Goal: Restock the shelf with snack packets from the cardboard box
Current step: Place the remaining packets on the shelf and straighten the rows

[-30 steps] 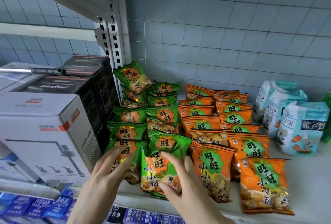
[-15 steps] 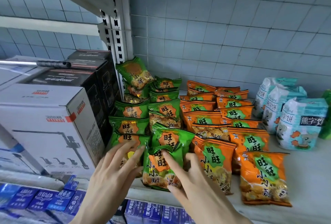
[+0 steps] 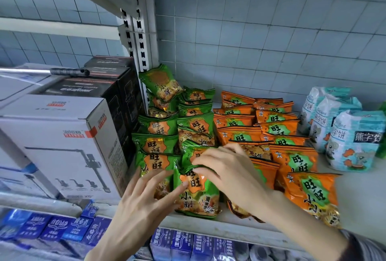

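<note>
The left hand (image 3: 146, 204), fingers spread straight, touches the left side of the front green packet (image 3: 197, 198). The right hand (image 3: 227, 174) pinches its top edge. It stands at the shelf (image 3: 365, 202) front, beside orange packets (image 3: 292, 160).

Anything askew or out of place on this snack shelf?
Yes: the rear green packet sits tilted atop its row by the post, unlike the neat overlapping rows. Nothing looks spilled or torn. The right hand pinches the front green packet; the left hand touches it.
</note>
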The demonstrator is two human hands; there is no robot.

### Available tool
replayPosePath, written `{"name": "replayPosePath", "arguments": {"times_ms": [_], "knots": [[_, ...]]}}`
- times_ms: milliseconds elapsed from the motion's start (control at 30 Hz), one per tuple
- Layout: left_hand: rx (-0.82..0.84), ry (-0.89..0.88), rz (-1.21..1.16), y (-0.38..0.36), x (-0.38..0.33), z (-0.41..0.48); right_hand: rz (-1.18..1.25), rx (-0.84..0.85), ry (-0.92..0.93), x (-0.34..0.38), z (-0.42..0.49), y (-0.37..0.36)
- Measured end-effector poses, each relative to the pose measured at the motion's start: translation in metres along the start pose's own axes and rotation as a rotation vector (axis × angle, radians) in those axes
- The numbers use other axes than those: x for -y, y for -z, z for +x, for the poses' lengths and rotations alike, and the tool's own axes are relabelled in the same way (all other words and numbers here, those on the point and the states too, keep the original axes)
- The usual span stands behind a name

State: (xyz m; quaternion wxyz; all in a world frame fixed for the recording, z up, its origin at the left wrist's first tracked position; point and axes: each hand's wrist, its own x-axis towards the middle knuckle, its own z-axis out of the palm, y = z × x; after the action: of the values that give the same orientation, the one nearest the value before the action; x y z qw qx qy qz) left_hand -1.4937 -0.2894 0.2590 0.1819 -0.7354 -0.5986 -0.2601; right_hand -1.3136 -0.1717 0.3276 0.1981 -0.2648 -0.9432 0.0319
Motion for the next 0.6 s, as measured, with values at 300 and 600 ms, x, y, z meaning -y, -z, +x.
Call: {"name": "replayPosePath", "arguments": {"times_ms": [300,600], "knots": [[0.081,0.028,-0.005,0.004,0.001,0.005,0.135,-0.028,-0.078,-0.01,0.014,0.0],[0.051,0.039,-0.001,-0.002,-0.001,0.006,0.22,-0.025,-0.18,-0.019,0.019,-0.002]]}}
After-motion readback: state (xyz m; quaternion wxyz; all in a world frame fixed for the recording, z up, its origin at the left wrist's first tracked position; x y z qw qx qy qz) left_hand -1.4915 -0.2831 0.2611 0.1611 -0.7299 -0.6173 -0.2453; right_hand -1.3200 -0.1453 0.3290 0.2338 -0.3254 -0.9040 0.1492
